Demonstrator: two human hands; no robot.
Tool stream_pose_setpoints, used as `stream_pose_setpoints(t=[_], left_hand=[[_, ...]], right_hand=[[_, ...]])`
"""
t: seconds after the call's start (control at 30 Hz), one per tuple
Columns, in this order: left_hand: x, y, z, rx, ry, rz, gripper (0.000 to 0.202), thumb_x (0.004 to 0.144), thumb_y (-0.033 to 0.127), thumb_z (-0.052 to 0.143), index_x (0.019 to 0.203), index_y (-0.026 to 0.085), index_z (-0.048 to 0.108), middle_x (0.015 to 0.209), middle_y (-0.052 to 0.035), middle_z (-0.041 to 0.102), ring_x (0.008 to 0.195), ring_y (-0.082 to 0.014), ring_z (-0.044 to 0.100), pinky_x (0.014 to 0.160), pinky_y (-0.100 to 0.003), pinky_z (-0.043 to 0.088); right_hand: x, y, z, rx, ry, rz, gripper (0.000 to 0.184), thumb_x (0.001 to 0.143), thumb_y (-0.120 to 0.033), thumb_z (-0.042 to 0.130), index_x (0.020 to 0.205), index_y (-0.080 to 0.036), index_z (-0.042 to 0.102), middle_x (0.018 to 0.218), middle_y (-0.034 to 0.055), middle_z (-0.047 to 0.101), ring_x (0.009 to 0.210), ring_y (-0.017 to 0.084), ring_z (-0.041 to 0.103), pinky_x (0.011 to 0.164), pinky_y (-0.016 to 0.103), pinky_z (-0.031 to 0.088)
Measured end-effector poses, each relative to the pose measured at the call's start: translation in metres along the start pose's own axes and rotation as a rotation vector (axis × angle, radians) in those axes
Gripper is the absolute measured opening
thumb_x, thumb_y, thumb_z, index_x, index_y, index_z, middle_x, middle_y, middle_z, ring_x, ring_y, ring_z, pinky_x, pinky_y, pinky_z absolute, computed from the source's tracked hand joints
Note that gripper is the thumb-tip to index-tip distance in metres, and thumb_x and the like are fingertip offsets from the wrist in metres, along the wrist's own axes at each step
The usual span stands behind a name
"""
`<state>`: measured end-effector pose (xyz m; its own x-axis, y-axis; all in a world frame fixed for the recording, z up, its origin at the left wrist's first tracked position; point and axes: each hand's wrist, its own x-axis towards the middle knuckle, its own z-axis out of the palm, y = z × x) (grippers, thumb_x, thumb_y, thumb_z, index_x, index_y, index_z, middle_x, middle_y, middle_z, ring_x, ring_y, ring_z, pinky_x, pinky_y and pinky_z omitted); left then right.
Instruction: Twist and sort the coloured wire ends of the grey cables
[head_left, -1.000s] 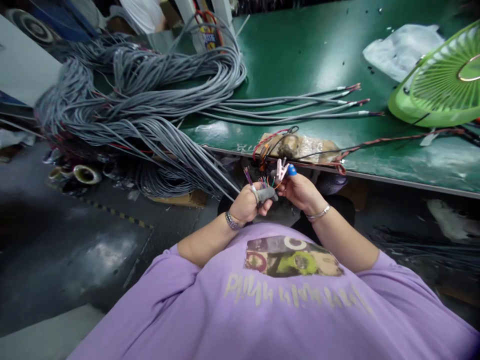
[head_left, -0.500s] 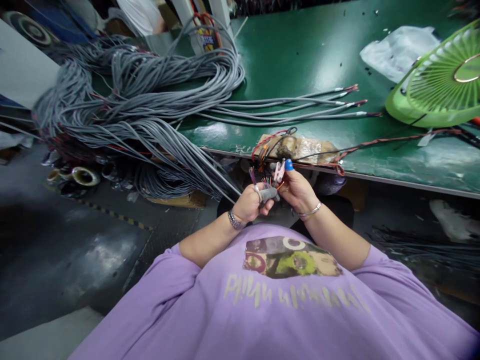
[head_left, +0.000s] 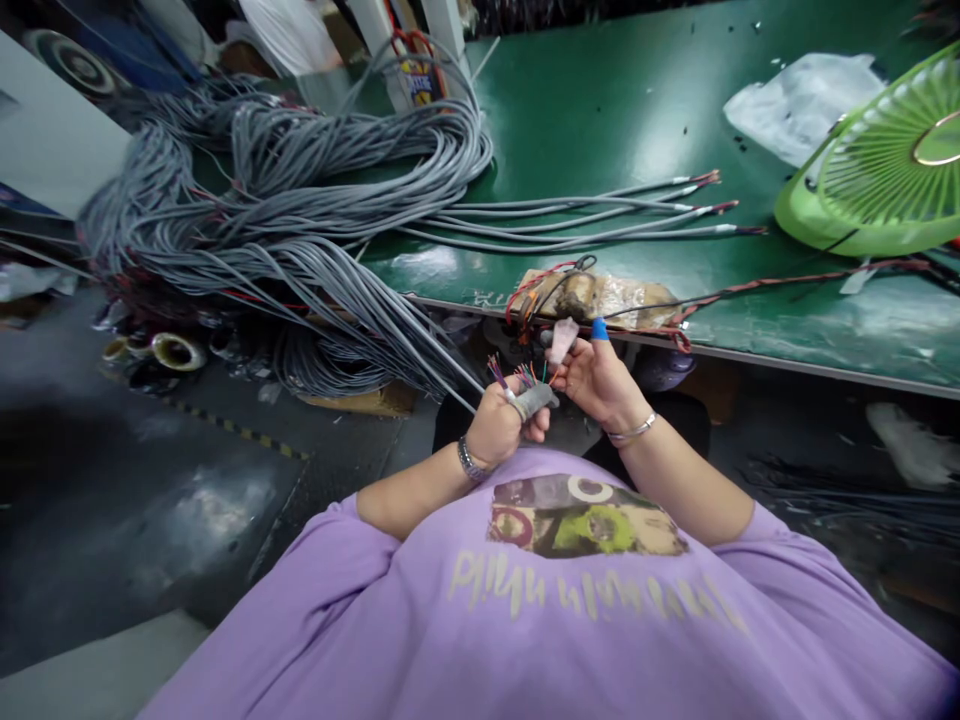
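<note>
My left hand [head_left: 496, 425] is closed around the end of a grey cable, from which thin coloured wires [head_left: 529, 375] fan out above the fist. A grey wrap [head_left: 534, 400] covers a digit of this hand, seemingly the thumb. Just to the right is my right hand [head_left: 600, 385], its thumb raised and apart from the fingers. That thumb wears a blue cover [head_left: 599, 328], and a pale pink wrap [head_left: 562, 340] sits on a finger. An orange wire stands close to the right fingers; whether they touch it I cannot tell.
A large bundle of grey cables [head_left: 300, 190] drapes over the green table [head_left: 585, 110] at left. Several stripped cable ends [head_left: 705, 182] lie across it. A taped block [head_left: 607, 295] sits at the table edge. At right are a green fan [head_left: 862, 190] and plastic bag [head_left: 802, 100].
My right thumb has lifted away from the pink-wrapped finger, and the right hand has opened and shifted slightly right. My left hand keeps its hold, with the grey wrap tilted a little more.
</note>
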<state>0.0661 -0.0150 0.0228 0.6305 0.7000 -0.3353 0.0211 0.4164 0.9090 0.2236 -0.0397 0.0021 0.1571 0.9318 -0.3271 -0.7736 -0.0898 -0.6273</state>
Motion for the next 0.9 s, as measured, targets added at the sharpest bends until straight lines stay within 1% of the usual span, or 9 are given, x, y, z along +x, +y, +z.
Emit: stream_pose_setpoints(t=[0.1,0.17,0.23,0.37,0.47,0.57,0.73,0.83,0.9], left_hand=[[0.0,-0.003,0.003,0.017,0.038,0.027,0.043,0.068,0.055,0.077,0.074,0.016,0.058,0.052,0.0036,0.06,0.037,-0.0071,0.051,0.037,-0.018,0.04],[0.002,-0.004,0.006,0.008,0.048,0.04,0.044,0.068,0.055,0.076,0.075,0.016,0.057,0.052,0.004,0.06,0.037,-0.0072,0.051,0.036,-0.018,0.039],[0.004,-0.003,0.008,-0.01,0.056,0.043,0.044,0.068,0.055,0.076,0.076,0.017,0.056,0.052,0.0044,0.06,0.037,-0.0072,0.051,0.036,-0.018,0.037],[0.007,-0.001,0.01,-0.014,0.077,0.033,0.044,0.067,0.055,0.076,0.076,0.017,0.055,0.051,0.0048,0.059,0.036,-0.007,0.05,0.036,-0.018,0.036],[0.009,-0.001,0.011,-0.001,0.088,0.015,0.045,0.066,0.055,0.076,0.076,0.017,0.055,0.052,0.0047,0.06,0.036,-0.0069,0.051,0.036,-0.017,0.036],[0.01,-0.002,0.011,0.004,0.103,0.002,0.045,0.066,0.055,0.076,0.075,0.017,0.053,0.053,0.0038,0.061,0.036,-0.0068,0.051,0.036,-0.017,0.036],[0.011,-0.003,0.01,0.032,0.096,-0.009,0.046,0.066,0.056,0.077,0.076,0.017,0.055,0.054,0.003,0.062,0.037,-0.0066,0.052,0.037,-0.017,0.036],[0.012,-0.004,0.009,0.044,0.09,-0.006,0.045,0.067,0.056,0.077,0.074,0.017,0.055,0.054,0.0029,0.062,0.037,-0.0063,0.051,0.037,-0.017,0.036],[0.011,-0.006,0.009,0.043,0.095,-0.001,0.046,0.068,0.056,0.076,0.073,0.017,0.053,0.053,0.0028,0.062,0.037,-0.0064,0.051,0.036,-0.017,0.036]], right_hand=[[-0.001,0.0,0.0,-0.004,0.014,-0.039,0.035,0.076,-0.052,0.076,0.08,-0.019,0.066,0.068,-0.0021,0.062,0.056,0.008,0.05,0.05,0.02,0.038],[0.0,0.0,0.0,-0.023,0.025,-0.065,0.03,0.074,-0.045,0.079,0.078,-0.018,0.066,0.066,-0.0025,0.061,0.056,0.008,0.048,0.049,0.02,0.037],[0.001,0.0,0.0,-0.034,0.042,-0.069,0.032,0.075,-0.048,0.077,0.077,-0.018,0.065,0.066,-0.0021,0.062,0.056,0.008,0.048,0.049,0.021,0.037],[0.007,0.004,0.001,-0.054,0.094,-0.063,0.049,0.079,-0.068,0.067,0.077,-0.019,0.064,0.07,0.0012,0.066,0.057,0.011,0.053,0.051,0.023,0.04],[0.014,0.008,0.001,-0.056,0.067,-0.055,0.057,0.075,-0.077,0.064,0.08,-0.02,0.066,0.072,0.0026,0.069,0.058,0.012,0.056,0.053,0.026,0.045],[0.018,0.011,0.001,-0.02,0.033,-0.061,0.057,0.071,-0.077,0.067,0.079,-0.021,0.066,0.068,0.0003,0.067,0.057,0.012,0.057,0.054,0.026,0.046],[0.02,0.009,0.004,0.007,0.094,-0.072,0.051,0.072,-0.072,0.071,0.075,-0.021,0.063,0.061,-0.0015,0.064,0.053,0.01,0.054,0.051,0.024,0.043],[0.019,0.01,0.006,-0.008,0.085,-0.083,0.053,0.072,-0.074,0.069,0.073,-0.022,0.061,0.06,-0.0011,0.063,0.054,0.011,0.055,0.051,0.024,0.044],[0.018,0.011,0.006,0.001,0.08,-0.083,0.055,0.072,-0.077,0.067,0.075,-0.022,0.062,0.063,-0.001,0.064,0.057,0.012,0.057,0.053,0.024,0.044]])
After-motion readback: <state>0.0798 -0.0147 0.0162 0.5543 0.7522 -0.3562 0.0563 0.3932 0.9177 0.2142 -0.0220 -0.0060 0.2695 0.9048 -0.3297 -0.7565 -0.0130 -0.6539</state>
